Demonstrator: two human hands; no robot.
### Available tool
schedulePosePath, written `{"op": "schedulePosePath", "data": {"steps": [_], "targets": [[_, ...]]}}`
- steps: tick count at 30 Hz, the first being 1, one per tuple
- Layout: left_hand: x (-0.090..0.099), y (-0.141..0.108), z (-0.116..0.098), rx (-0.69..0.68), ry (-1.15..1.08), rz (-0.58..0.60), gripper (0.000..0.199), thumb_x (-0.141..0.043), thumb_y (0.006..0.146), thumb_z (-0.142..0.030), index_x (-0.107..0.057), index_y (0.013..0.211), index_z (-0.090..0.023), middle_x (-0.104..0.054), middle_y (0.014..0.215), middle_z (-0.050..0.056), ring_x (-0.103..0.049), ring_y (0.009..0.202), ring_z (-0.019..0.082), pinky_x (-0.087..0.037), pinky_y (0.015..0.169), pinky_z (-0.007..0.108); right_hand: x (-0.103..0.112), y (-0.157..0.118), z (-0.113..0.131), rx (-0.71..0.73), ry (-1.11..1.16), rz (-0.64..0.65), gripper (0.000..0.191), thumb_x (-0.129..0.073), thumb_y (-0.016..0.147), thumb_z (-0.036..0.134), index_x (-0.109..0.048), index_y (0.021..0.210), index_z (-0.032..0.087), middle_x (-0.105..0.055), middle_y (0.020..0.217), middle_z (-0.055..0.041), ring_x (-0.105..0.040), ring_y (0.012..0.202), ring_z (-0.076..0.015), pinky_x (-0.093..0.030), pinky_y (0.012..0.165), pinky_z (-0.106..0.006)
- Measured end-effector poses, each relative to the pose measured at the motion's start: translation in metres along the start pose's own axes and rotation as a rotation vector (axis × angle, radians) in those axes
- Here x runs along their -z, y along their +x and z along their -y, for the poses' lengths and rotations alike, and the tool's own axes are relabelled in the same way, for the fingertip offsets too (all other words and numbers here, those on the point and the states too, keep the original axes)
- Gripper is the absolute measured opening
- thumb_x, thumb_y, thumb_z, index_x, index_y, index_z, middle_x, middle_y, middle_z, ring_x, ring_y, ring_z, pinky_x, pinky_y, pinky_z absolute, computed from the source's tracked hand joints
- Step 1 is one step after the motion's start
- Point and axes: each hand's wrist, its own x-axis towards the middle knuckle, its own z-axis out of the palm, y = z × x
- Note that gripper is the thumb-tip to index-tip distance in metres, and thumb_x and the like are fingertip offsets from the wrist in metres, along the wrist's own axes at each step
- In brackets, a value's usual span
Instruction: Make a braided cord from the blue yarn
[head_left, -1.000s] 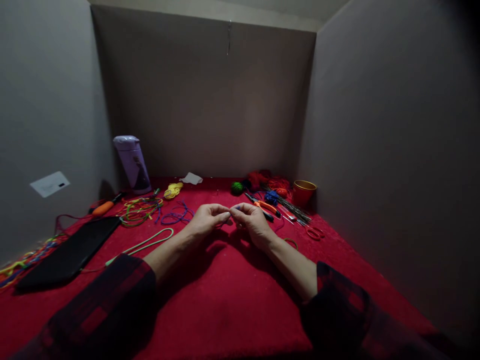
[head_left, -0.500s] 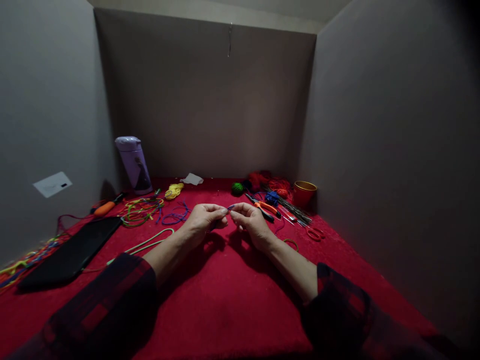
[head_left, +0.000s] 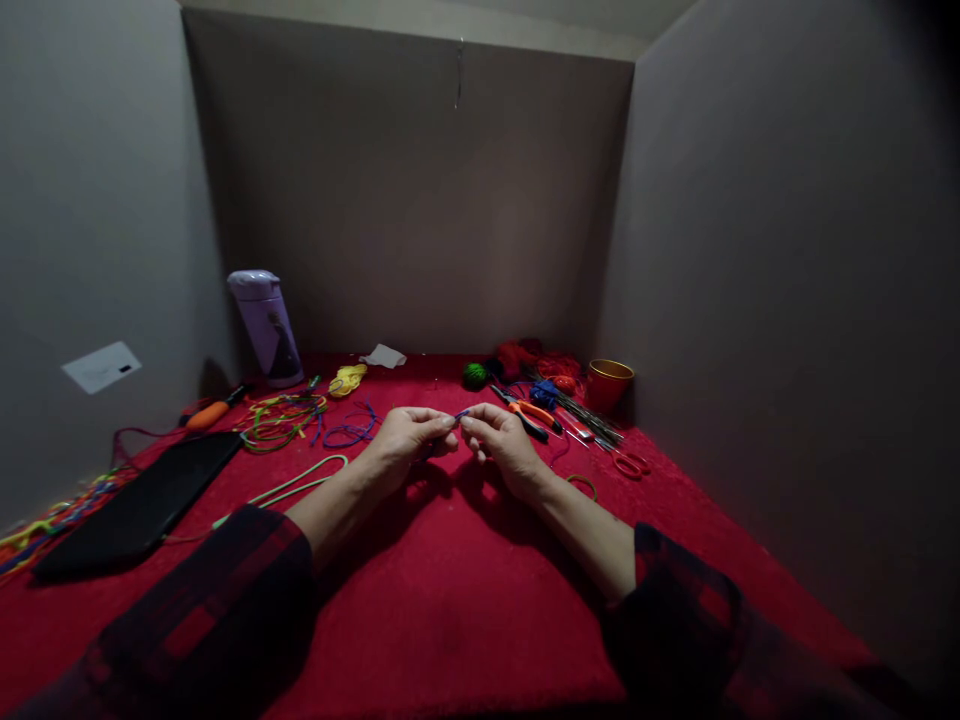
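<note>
Both hands meet in the middle, held just above the red cloth (head_left: 465, 600). My left hand (head_left: 409, 438) is closed, thumb against fingers, pinching a dark blue-purple cord (head_left: 460, 414). Opposite it, my right hand (head_left: 501, 442) pinches the same cord between thumb and forefinger, close to the left fingertips. Only a short piece of the cord shows between the two pinches; most of it is hidden by my fingers. A loose purple cord (head_left: 349, 432) lies on the cloth left of my left hand.
Beyond my right hand lie orange-handled pliers (head_left: 536, 415), red scissors (head_left: 630, 464), a green yarn ball (head_left: 475, 376) and a red cup (head_left: 607, 385). Leftward are a purple bottle (head_left: 266, 325), yellow yarn (head_left: 348, 380), an orange-handled tool (head_left: 208, 415) and a black tablet-like slab (head_left: 142, 505). Grey walls enclose three sides.
The hands keep almost the same place and both still pinch the cord. My right fingers have shifted very slightly. The whole view has moved a little.
</note>
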Motion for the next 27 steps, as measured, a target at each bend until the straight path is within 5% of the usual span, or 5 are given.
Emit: {"op": "schedulePosePath", "data": {"steps": [27], "targets": [[-0.0067, -0.0055, -0.0083, 0.031, -0.077, 0.004, 0.011, -0.065, 0.061, -0.018, -0.060, 0.059, -0.009, -0.052, 0.047, 0.001, -0.047, 0.045, 0.008, -0.038, 0.049, 0.022, 0.0013, 0.0008, -0.0010, 0.008, 0.036, 0.016, 0.018, -0.064, 0.066, 0.031, -0.059, 0.075, 0.016, -0.053, 0.061, 0.0031, -0.038, 0.045, -0.0059, -0.029, 0.041, -0.020]]}}
